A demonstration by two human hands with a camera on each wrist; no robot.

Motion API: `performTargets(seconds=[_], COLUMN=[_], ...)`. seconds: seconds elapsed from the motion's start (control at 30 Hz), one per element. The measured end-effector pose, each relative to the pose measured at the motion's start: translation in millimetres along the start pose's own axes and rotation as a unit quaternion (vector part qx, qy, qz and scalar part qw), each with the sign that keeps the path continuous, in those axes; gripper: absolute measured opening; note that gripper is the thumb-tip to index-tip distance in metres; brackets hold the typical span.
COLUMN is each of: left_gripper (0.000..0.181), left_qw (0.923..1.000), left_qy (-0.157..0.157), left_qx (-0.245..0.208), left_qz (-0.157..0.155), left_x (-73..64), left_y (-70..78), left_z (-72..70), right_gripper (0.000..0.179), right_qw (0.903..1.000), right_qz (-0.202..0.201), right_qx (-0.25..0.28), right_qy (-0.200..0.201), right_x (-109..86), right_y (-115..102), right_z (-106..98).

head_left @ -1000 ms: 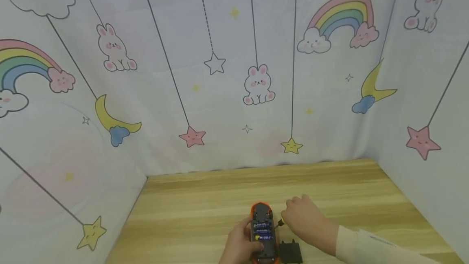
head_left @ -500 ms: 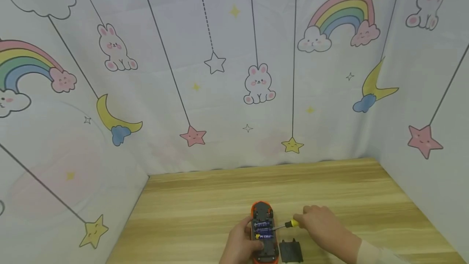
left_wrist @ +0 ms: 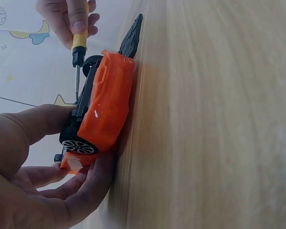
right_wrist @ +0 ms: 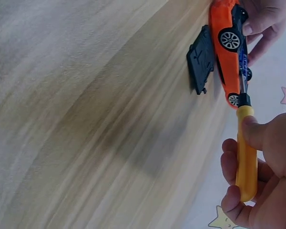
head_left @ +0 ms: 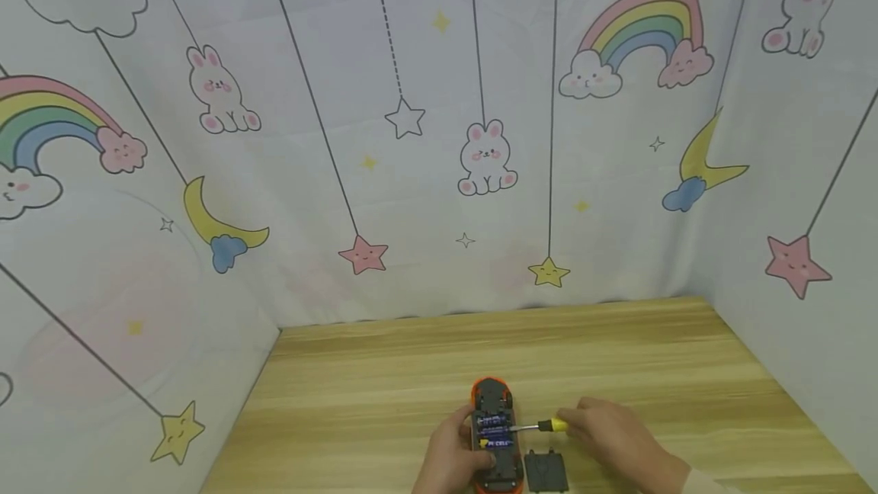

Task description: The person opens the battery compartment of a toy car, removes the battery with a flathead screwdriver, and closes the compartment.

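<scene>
An orange toy car [head_left: 498,467] lies upside down on the wooden table, its black underside up. Several dark blue batteries [head_left: 494,431] show in its uncovered battery compartment. My left hand [head_left: 449,456] holds the car from the left, thumb on the underside and fingers round the body, as the left wrist view shows. In my right hand [head_left: 620,437] is a screwdriver [right_wrist: 247,157] with a yellow handle, gripped between thumb and fingers. Its metal shaft points left, the tip at the batteries by the compartment's right edge. The black battery cover [head_left: 546,471] lies right of the car.
The wood-grain table [head_left: 384,372] stretches behind and to both sides of the car. White cloth walls [head_left: 425,197] printed with rabbits, stars and rainbows enclose it at the back, left and right.
My right hand has moved right and toward me, its wrist lower. The screwdriver's tip has gone from beside the car to over the batteries, and its shaft lies flatter. The left hand keeps its hold.
</scene>
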State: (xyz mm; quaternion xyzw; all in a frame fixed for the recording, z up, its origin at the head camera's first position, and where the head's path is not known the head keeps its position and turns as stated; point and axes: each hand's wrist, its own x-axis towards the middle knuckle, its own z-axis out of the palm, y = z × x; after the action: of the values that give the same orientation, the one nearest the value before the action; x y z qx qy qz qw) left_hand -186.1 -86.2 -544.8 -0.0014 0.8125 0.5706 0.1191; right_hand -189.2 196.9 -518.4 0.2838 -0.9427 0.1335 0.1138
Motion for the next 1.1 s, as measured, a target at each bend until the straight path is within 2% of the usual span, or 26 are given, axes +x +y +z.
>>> performTargets(seconds=[0.3,0.4,0.5,0.7,0.9,1.03,1.1], left_gripper=[0.087,0.087,0.087,0.086,0.085,0.086,0.086], left_qw=[1.0,1.0,1.0,0.9997,0.9998,0.9998,0.9998], left_qy=[0.001,0.0,0.002,0.01,0.006,0.005,0.006], left_qx=[0.003,0.0,0.001,0.019,0.017,0.015,0.018], left_qz=[-0.002,-0.003,-0.001,0.007,-0.008,-0.009,-0.006], left_x=[0.1,1.1,1.7,2.5,2.8,1.9,1.2], left_y=[1.5,2.3,3.1,4.4,3.5,1.3,0.2], left_z=[0.2,0.2,0.0,-0.9,-1.0,-0.3,0.1], right_gripper=[0.023,0.021,0.014,0.011,0.012,0.016,0.024], right_qw=[0.9994,0.9996,0.9993,0.998,0.9943,0.9914,0.9899], right_qz=[-0.008,-0.008,-0.025,-0.039,-0.026,-0.027,-0.029], right_qx=[-0.032,-0.026,-0.026,-0.028,-0.08,-0.118,-0.135], right_qy=[0.008,-0.001,-0.011,-0.04,-0.065,-0.049,-0.033], right_x=[7.2,9.6,11.5,16.1,23.6,27.6,30.0], right_y=[-5.5,-9.5,-14.4,-23.3,-38.6,-54.0,-60.6], right_z=[-17.2,-25.0,-31.4,-35.6,-38.0,-43.2,-45.3])
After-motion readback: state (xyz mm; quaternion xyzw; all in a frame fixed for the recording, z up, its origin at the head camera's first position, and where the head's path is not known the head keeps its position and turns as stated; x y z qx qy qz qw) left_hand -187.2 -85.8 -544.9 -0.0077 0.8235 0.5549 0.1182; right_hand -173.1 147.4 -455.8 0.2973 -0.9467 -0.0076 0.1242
